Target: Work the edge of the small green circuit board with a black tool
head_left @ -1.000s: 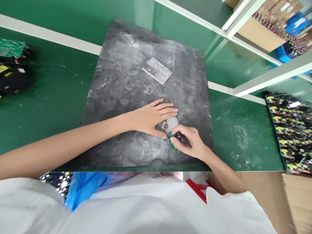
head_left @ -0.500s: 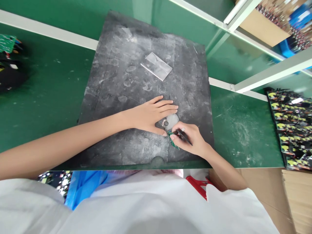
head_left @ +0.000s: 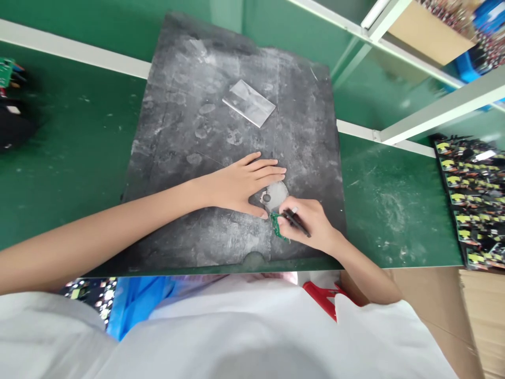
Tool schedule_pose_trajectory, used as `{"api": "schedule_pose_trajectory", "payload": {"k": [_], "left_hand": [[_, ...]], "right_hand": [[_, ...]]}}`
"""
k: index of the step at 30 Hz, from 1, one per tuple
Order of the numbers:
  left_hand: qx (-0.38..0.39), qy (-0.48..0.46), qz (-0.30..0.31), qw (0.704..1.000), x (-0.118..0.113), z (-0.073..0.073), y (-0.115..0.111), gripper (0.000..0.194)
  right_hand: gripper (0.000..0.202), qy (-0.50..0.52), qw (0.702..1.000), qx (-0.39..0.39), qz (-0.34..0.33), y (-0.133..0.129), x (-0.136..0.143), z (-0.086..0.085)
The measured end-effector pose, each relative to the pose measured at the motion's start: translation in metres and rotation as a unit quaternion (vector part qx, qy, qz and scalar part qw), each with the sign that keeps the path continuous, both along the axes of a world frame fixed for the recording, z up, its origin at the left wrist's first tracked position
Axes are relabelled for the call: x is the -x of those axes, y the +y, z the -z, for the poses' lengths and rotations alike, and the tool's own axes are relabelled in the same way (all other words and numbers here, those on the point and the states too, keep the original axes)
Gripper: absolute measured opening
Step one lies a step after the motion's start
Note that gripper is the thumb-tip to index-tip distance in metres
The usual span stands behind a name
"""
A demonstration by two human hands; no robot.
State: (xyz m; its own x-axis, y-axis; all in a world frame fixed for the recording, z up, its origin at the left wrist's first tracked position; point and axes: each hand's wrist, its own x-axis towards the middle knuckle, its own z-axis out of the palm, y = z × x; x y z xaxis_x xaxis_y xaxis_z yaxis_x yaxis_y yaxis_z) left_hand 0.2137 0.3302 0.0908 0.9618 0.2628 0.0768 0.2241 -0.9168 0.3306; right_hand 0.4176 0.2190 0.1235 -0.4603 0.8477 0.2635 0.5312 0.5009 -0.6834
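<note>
My left hand (head_left: pixel 240 184) lies flat with its fingers spread on the black mat (head_left: pixel 177 126), its thumb tip beside a round, pale disc (head_left: pixel 279 193) with a small dark round part (head_left: pixel 267 198) on it. Just right of that thumb, my right hand (head_left: pixel 305 221) is closed round a green circuit board (head_left: pixel 276 227) with black parts (head_left: pixel 295 221) on it. The board is tilted, near the lower edge of the disc, and my fingers hide much of it. Whether board and disc touch I cannot tell.
A clear rectangular plate (head_left: pixel 249 103) lies farther back on the mat. At the right is a tray of several populated boards (head_left: pixel 473 205); more electronics (head_left: pixel 11 121) sit far left. White frame bars (head_left: pixel 442 113) cross the right side. A blue bin (head_left: pixel 136 302) is below the table edge.
The whole view has shifted slightly. My right hand has turned the green board a little, while my left hand keeps its place on the mat.
</note>
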Motion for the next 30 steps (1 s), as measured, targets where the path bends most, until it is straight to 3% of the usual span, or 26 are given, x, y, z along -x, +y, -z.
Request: {"api": "schedule_pose_trajectory", "payload": {"k": [3, 8, 12, 17, 21, 26, 30], "left_hand": [[0.001, -0.004, 0.001, 1.0, 0.0008, -0.0003, 0.0001, 0.091], [0.007, 0.007, -0.002, 1.0, 0.0003, -0.002, 0.0002, 0.091], [0.008, 0.003, -0.003, 1.0, -0.0002, -0.0012, 0.0006, 0.092], [0.012, -0.001, -0.001, 1.0, 0.0008, -0.0004, 0.0006, 0.093], [0.017, 0.004, -0.005, 1.0, 0.001, -0.0027, -0.0001, 0.092], [0.017, 0.014, -0.002, 1.0, 0.0006, -0.0041, 0.0001, 0.09], [0.013, 0.006, -0.008, 1.0, 0.0009, -0.0033, 0.0002, 0.092]], "right_hand": [[0.013, -0.001, 0.999, -0.022, 0.044, 0.0012, -0.0015, -0.0008], [0.013, 0.0, 1.0, -0.023, 0.014, 0.0, 0.0012, 0.0027], [0.015, 0.006, 0.997, -0.035, 0.067, 0.0018, 0.0, 0.0034], [0.017, 0.006, 0.999, -0.028, 0.026, 0.0022, 0.0011, 0.0044], [0.019, 0.019, 0.996, -0.028, 0.084, 0.0011, 0.0023, 0.0062], [0.017, 0.018, 0.999, -0.013, 0.03, 0.0003, 0.0041, 0.0058], [0.018, 0.019, 0.995, -0.01, 0.1, 0.0024, 0.0024, 0.0046]]}}
